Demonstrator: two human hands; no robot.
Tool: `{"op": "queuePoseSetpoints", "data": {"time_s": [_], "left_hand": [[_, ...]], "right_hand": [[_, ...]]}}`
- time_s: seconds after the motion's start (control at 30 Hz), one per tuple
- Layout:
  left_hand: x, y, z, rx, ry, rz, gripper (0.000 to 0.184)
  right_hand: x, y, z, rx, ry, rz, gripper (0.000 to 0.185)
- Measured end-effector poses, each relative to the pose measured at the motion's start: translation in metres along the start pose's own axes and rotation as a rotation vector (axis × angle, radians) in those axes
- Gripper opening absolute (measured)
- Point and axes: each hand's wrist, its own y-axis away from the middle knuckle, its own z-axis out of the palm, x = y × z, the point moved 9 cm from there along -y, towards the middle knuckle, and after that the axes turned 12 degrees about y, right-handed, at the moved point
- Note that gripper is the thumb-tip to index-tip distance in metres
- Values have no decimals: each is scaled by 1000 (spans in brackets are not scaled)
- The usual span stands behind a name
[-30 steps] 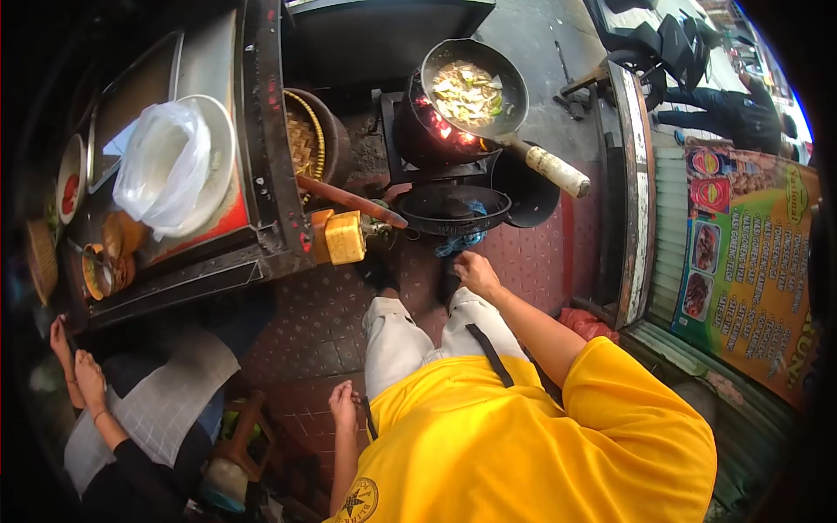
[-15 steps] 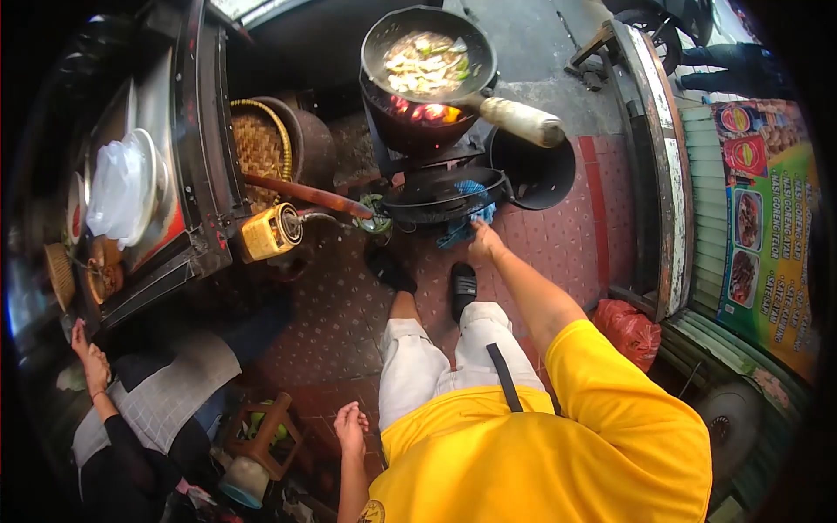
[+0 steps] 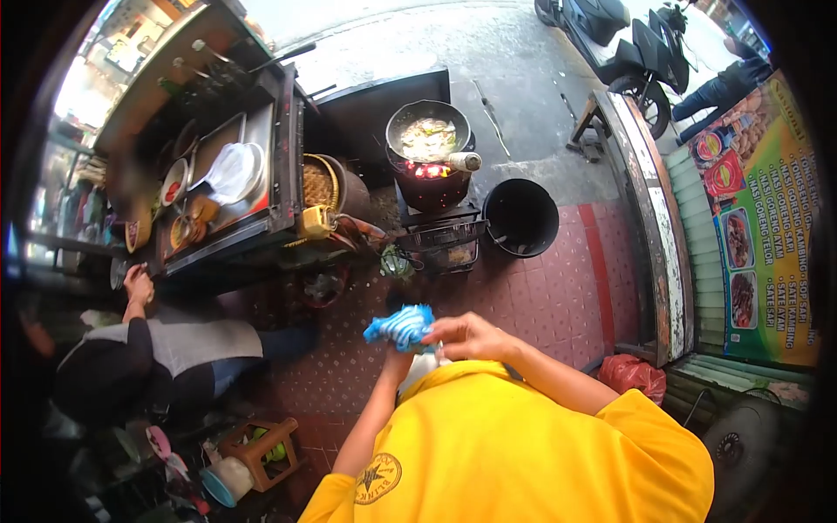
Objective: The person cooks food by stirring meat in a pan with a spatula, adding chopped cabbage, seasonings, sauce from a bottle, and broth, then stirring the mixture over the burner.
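Observation:
A crumpled blue-and-white striped cloth [image 3: 401, 328] is in front of my waist. My left hand [image 3: 399, 364] holds it from below, its fingers mostly hidden behind the cloth. Close beside the cloth is my right hand [image 3: 471, 338], fingers bent into a pinch; a small pale bit shows under them, too small to name. Farther off, a wok [image 3: 406, 120] of sliced food [image 3: 427, 139] rests over glowing coals [image 3: 425, 171] in a stove [image 3: 429, 193], its handle [image 3: 465, 161] pointing right.
A black bucket [image 3: 520, 218] stands right of the stove. On the left is a cart [image 3: 253, 222] carrying plates, beside a co-worker [image 3: 183, 344]. A brown stool [image 3: 277, 462] sits lower left. To the right are a red bag [image 3: 632, 375], a menu banner [image 3: 750, 227] and a motorbike [image 3: 645, 65].
My right hand has come back from beside the stove to my waist. The cloth came too and is now in my left hand, which has risen. My view has tilted up.

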Motion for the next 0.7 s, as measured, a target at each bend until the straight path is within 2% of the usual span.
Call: {"op": "queuePoseSetpoints", "data": {"time_s": [0.03,0.07,0.1,0.13,0.17,0.2,0.23,0.27,0.3,0.33,0.43,0.5,0.57,0.6,0.63,0.67,0.7], "left_hand": [[-3,-3,5,-69,80,-171,33],[-20,11,9,129,223,-207,28],[-3,6,2,128,517,-336,28],[17,-1,-4,125,813,-452,28],[59,-17,-25,192,944,-454,27],[71,-19,-18,91,1107,-502,29],[78,-20,-14,105,1257,-501,27],[87,-20,-7,119,1406,-495,24],[95,-18,-4,82,1392,-537,22],[75,-12,9,89,1352,-437,21],[84,-3,3,83,1389,-540,25],[110,-1,-10,80,1461,-592,29],[104,6,-10,17,1500,-611,31],[103,7,-11,-19,1489,-623,32],[96,8,-8,-54,1463,-608,46],[89,8,-14,-35,1337,-512,44],[100,4,-26,-2,1367,-535,43]], "right_hand": [[16,1,-17,177,102,28,24],[29,5,-33,354,204,54,20],[24,15,-47,482,391,173,22],[19,24,-55,579,482,210,44],[34,23,-52,548,328,170,50],[47,19,-49,511,176,130,56],[13,27,-31,451,83,112,62],[31,18,-21,385,7,28,59],[42,17,-2,277,-246,91,54],[47,13,17,157,-495,162,49],[27,21,22,82,-508,176,38],[14,22,24,37,-531,137,43],[8,18,26,4,-561,96,48],[11,18,33,-24,-651,160,46],[16,15,38,-23,-636,197,42],[21,12,43,-19,-620,232,39],[21,7,40,32,-543,231,35]]}}
